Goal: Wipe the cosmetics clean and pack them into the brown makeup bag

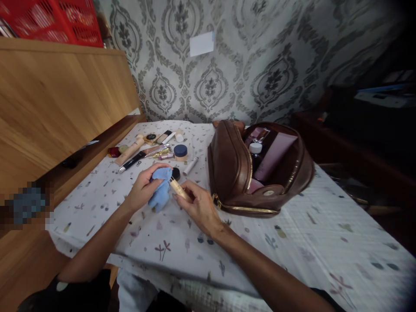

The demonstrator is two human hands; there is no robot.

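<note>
My left hand (pixel 143 189) is closed on a light blue cloth (pixel 159 197) that hangs below its fingers. In my right hand (pixel 203 209) is a small beige cosmetic tube (pixel 178 189), its far end touching or nearly touching the cloth. Just behind the cloth sits a round black item (pixel 176 173), partly hidden. A jar with a navy lid (pixel 180 151) and a slim white tube (pixel 191 166) lie beyond my hands. To the right, a brown cosmetic bag (pixel 227 160) stands unzipped, with a pink tube (pixel 276 156) and a white-capped bottle (pixel 255 149) inside.
Several cosmetics, among them a beige tube (pixel 130 150) and a black-capped tube (pixel 131 161), lie at the table's back left. A patterned white cloth (pixel 182 260) covers the table. A wooden panel (pixel 65 86) borders the left, with a red basket (pixel 52 21) on top. A patterned wall stands behind.
</note>
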